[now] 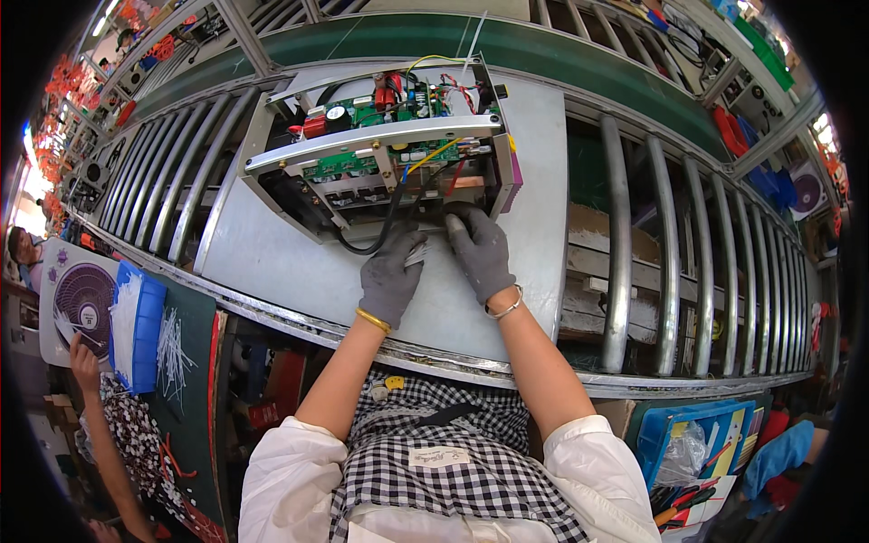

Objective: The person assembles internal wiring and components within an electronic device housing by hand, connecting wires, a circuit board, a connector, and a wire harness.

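A metal-framed electronic unit (371, 136) with green circuit boards and coloured wires lies on a smooth metal plate (453, 317). My left hand (394, 276), in a grey glove, is closed at its near edge. Thin white strips like cable ties (415, 254) show between its fingers. A thick black cable (362, 248) loops out of the unit beside those fingertips. My right hand (482, 253), gloved too, has its fingers bent in at the unit's near right corner. Its fingertips are partly hidden among dark wires, so what they grip cannot be made out.
Roller conveyors (665, 262) flank the plate, with a green belt (597, 63) beyond. On the left stand a blue bin (145, 335) of white strips, loose cable ties (172, 348), a fan (81, 303) and another person's arm (109, 443). A blue tray (656, 434) holds tools at right.
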`<action>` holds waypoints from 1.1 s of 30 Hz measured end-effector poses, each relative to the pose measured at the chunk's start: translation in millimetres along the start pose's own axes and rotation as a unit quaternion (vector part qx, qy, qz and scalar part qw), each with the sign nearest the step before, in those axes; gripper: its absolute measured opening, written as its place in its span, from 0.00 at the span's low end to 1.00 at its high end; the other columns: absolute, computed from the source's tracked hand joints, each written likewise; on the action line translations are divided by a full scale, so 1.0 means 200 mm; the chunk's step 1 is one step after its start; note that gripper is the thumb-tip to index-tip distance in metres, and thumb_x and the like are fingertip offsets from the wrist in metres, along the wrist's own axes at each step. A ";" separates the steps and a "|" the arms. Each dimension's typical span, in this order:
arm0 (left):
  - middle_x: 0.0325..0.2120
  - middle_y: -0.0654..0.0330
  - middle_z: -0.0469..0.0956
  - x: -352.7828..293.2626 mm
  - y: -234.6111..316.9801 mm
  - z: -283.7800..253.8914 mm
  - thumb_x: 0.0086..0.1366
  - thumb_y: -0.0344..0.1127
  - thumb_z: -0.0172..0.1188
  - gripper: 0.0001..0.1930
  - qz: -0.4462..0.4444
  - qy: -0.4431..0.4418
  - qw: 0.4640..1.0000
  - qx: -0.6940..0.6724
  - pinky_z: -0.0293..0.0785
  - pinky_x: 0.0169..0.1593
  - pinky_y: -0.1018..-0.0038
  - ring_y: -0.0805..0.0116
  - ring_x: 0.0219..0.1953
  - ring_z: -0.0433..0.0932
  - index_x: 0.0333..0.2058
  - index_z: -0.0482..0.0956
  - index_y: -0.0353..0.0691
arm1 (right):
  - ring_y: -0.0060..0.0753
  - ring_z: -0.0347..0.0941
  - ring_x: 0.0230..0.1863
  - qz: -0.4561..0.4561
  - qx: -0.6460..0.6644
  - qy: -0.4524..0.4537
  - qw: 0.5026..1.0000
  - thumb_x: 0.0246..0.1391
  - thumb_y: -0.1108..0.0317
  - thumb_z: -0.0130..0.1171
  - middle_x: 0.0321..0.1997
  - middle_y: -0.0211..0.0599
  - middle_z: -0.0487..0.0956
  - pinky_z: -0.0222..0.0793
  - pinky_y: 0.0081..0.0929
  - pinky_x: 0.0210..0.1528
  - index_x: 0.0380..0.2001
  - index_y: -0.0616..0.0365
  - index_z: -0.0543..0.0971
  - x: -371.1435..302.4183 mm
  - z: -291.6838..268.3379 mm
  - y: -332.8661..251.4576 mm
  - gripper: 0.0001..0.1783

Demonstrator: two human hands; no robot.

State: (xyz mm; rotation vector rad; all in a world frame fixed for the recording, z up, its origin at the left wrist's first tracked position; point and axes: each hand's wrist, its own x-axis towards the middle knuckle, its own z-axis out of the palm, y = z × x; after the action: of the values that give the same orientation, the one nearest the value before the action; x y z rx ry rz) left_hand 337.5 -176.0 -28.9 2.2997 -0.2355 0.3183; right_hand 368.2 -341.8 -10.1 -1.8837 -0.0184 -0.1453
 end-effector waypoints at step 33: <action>0.48 0.52 0.78 0.07 -0.03 0.01 0.67 0.41 0.58 0.20 -0.129 0.024 0.986 -0.105 0.73 0.52 0.67 0.57 0.52 0.77 0.56 0.73 0.44 | 0.36 0.78 0.27 0.012 0.002 -0.012 1.000 0.59 0.62 0.57 0.26 0.41 0.81 0.71 0.31 0.33 0.40 0.59 0.81 0.01 0.00 0.00 0.13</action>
State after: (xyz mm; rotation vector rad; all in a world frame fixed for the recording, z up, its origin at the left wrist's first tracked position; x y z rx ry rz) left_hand 352.4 -175.1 -30.7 2.0815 0.0518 0.2059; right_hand 369.7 -342.0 -10.7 -1.8807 -0.0130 -0.1057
